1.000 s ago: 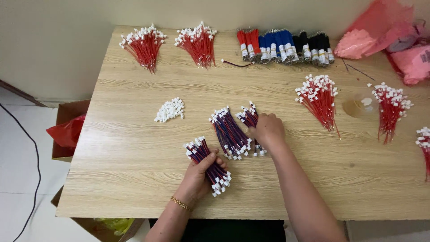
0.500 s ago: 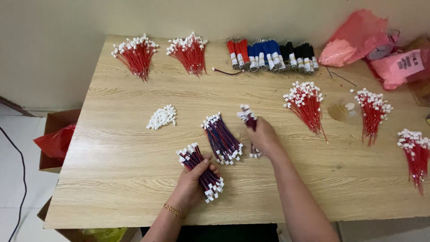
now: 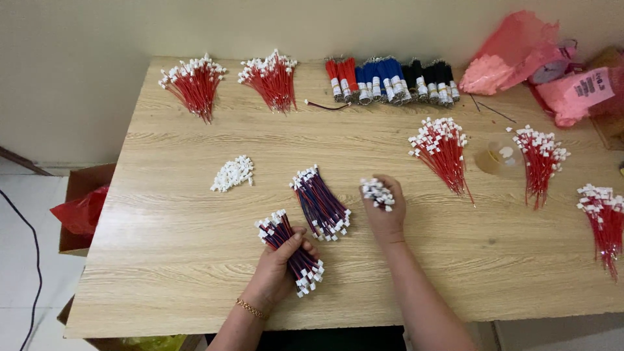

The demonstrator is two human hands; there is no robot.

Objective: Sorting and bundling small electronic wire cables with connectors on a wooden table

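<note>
My left hand [image 3: 281, 266] grips a bundle of dark blue-and-red wires with white connectors [image 3: 290, 250] low on the wooden table [image 3: 195, 260]. My right hand [image 3: 385, 211] is closed round a second such bundle, and its white connector ends [image 3: 377, 193] stick up above my fingers. Between both hands lies a third dark wire bundle [image 3: 320, 203], flat on the table and touched by neither hand. A small heap of loose white connectors [image 3: 233, 173] sits to the left of it.
Red wire bundles lie at the back left [image 3: 194, 82], [image 3: 273, 78] and at the right [image 3: 442, 148], [image 3: 538, 156], [image 3: 603, 214]. Red, blue and black wire rolls [image 3: 390, 79] line the back. Pink bags [image 3: 552, 65] fill the far right corner. A cardboard box [image 3: 81, 208] stands on the floor.
My right hand has lifted a bundle off the table so its connector ends point up. The view has shifted, bringing the table's right side into sight.
</note>
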